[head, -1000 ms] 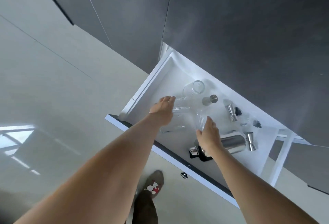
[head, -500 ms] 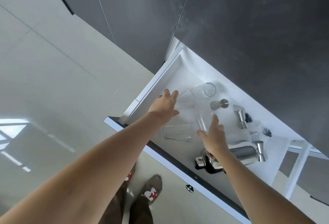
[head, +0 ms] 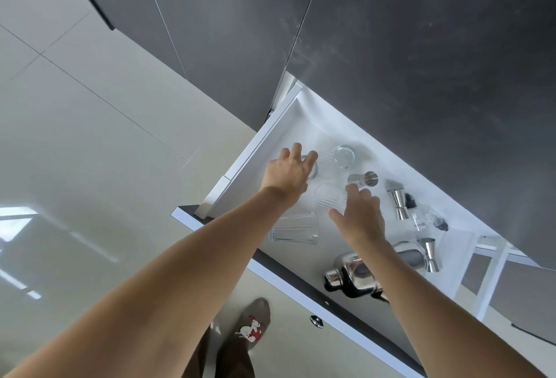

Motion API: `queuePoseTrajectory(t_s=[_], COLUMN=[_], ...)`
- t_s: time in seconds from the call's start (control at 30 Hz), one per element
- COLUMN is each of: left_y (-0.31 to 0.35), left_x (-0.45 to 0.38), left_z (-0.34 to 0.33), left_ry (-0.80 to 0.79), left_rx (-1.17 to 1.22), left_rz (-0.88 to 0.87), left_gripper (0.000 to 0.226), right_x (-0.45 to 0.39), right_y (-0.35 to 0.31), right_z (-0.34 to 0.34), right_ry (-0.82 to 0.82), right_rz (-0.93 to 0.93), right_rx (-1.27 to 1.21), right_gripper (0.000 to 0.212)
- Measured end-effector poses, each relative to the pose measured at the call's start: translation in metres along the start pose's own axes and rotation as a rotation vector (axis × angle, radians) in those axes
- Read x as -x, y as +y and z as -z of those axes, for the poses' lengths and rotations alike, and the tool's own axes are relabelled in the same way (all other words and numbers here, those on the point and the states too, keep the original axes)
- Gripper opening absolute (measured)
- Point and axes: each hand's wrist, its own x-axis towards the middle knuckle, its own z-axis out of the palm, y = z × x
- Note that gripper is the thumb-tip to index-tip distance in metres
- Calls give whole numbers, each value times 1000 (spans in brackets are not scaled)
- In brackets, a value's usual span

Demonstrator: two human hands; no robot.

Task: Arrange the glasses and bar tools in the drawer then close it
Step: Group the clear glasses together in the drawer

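Observation:
The white drawer (head: 268, 140) is pulled open under dark cabinet fronts. My left hand (head: 288, 173) reaches over a clear glass (head: 313, 168) near the drawer's left wall, fingers curled over its top; most of that glass is hidden. My right hand (head: 361, 216) grips a ribbed glass (head: 328, 199) between thumb and fingers. Another ribbed glass (head: 341, 156) stands behind them. A fourth ribbed glass (head: 296, 228) lies on its side near the front. A steel shaker (head: 359, 272) lies under my right forearm, with jiggers (head: 398, 203) around.
A steel jigger (head: 365, 179) lies just beyond my right fingers and another (head: 430, 255) beside the shaker. A small clear bottle (head: 419, 221) and black stoppers (head: 440, 223) lie at the back right. The drawer front's knob (head: 316, 320) and my shoes (head: 251, 326) are below.
Both hands have moved deeper into the drawer. My left hand shifted its glass toward the left wall. My right hand carried its ribbed glass toward the back, beside the left one.

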Motion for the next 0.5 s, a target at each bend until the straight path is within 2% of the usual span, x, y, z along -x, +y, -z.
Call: queuePoseTrajectory(t_s=[0.1, 0.2, 0.23, 0.37, 0.43, 0.5], left_y=[-2, -7, -8, -13, -14, -14], left_x=[4, 20, 27, 56, 61, 60], left_z=[-5, -8, -11, -36, -46, -50], left_ry=[32, 61, 17, -448, -528, -498], left_rx=[155, 476, 524, 275, 165, 97], left_rz=[-3, 179, 239, 232, 174, 131], left_gripper=[65, 82, 87, 103, 93, 76], right_x=[0, 2, 2, 3, 4, 5], right_y=[-2, -3, -3, -2, 1, 3], right_z=[-1, -1, -1, -3, -5, -6], right_ry=[26, 49, 54, 46, 30, 25], right_rz=[22, 62, 78, 103, 104, 108], right_rx=[-6, -45, -64, -153, -224, -288], right_gripper=[54, 53, 53, 53, 53, 50])
